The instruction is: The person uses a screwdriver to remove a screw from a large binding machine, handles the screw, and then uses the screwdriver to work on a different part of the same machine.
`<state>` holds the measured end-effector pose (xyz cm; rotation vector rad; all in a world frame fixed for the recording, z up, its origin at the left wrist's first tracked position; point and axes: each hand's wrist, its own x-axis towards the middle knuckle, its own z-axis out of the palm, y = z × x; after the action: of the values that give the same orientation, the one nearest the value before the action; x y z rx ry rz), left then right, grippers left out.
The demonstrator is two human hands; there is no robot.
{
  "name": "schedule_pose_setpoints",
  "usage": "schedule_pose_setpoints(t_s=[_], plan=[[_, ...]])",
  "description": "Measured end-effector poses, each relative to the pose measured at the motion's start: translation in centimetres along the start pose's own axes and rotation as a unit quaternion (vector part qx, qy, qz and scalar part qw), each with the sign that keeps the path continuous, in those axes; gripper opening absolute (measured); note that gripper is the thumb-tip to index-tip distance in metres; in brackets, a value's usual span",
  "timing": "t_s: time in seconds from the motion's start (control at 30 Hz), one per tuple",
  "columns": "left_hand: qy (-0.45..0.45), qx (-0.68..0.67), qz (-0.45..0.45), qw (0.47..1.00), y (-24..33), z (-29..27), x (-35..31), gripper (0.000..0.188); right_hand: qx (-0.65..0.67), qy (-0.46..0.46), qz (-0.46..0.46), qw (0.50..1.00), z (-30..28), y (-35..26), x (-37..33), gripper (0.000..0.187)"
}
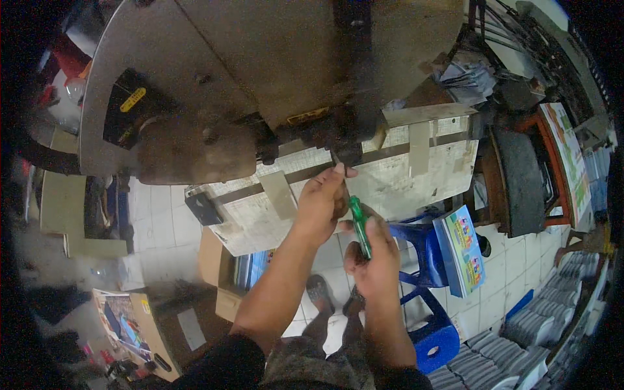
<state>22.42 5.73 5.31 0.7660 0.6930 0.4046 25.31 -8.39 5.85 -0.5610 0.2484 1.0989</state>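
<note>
A screwdriver with a clear green handle (361, 227) slants up and away from me, its thin shaft running toward the dark underside of a large machine (292, 49). My right hand (377, 250) is closed around the handle. Farther up, my left hand (323, 198) has its thumb and fingers closed on the shaft close to its far end. The tip sits by the dark metal parts under the machine's edge; whether it touches them I cannot tell. Just beyond and beneath both hands is a stained white board (390, 182) with dark strips.
A blue plastic stool (416, 250) stands at right, with a stack of colourful booklets (463, 250) on it. Several paper stacks (500, 354) lie at the lower right. An open cardboard box (227, 302) is at my left, and a wooden-edged table (156, 302) stands lower left.
</note>
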Motion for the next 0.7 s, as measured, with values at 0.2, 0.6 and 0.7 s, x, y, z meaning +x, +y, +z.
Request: schedule_pose_setpoints(t_s=[0.2,0.6,0.7], plan=[[0.049,0.001,-0.008,0.999,0.1,0.0,-0.1,0.031,-0.784,0.034,-0.390,0.481,0.7,0.8,0.3,0.045],[0.064,0.031,-0.031,0.997,0.1,0.9,0.4,0.030,-0.714,0.049,-0.406,0.568,0.4,0.2,0.2,0.047],[0.045,0.015,-0.009,0.999,0.5,0.0,0.7,0.030,-0.722,0.030,-0.404,0.560,0.4,0.4,1.2,0.042]])
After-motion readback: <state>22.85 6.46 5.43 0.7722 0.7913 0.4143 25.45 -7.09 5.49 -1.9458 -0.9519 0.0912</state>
